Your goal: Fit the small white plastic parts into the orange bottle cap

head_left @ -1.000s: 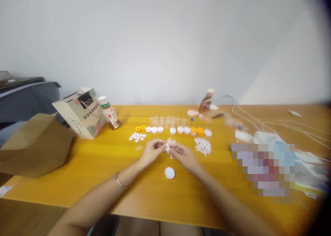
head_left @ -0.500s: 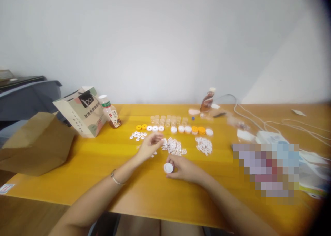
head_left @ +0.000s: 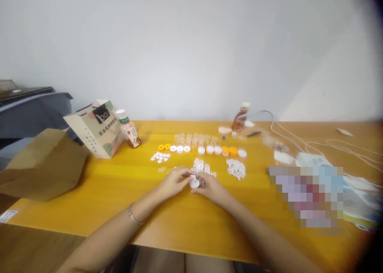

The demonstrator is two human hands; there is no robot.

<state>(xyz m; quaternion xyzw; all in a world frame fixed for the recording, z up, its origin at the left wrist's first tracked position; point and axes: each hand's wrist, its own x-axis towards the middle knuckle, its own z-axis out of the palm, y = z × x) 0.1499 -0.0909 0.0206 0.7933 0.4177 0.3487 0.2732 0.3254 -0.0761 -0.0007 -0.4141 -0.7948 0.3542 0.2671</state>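
Between the fingers of my right hand (head_left: 212, 186) is a white round cap (head_left: 195, 183), its face turned toward me. My left hand (head_left: 174, 182) meets it from the left, thumb and fingertips closed on a small white piece (head_left: 192, 178) at the cap's upper edge. Whether that piece touches the cap's face I cannot tell. Just beyond my hands lies a pile of white cut-out pieces (head_left: 206, 168), partly hidden by my fingers. Small white discs (head_left: 160, 157) are grouped beyond my left hand, near tiny clear bits (head_left: 162, 169).
A row of white lids (head_left: 180, 149) and orange lids (head_left: 233, 151) crosses the table (head_left: 167, 229), with clear small cups (head_left: 194, 141) behind. Another white pile (head_left: 236, 169) lies right. Bottles (head_left: 129, 131), a paper bag (head_left: 104, 131), a brown bag (head_left: 44, 167) and cables (head_left: 287, 133) stand around.
My left hand has come from the pile toward me and right, to the cap, with a small white piece. My right hand has lifted the cap slightly away from me.
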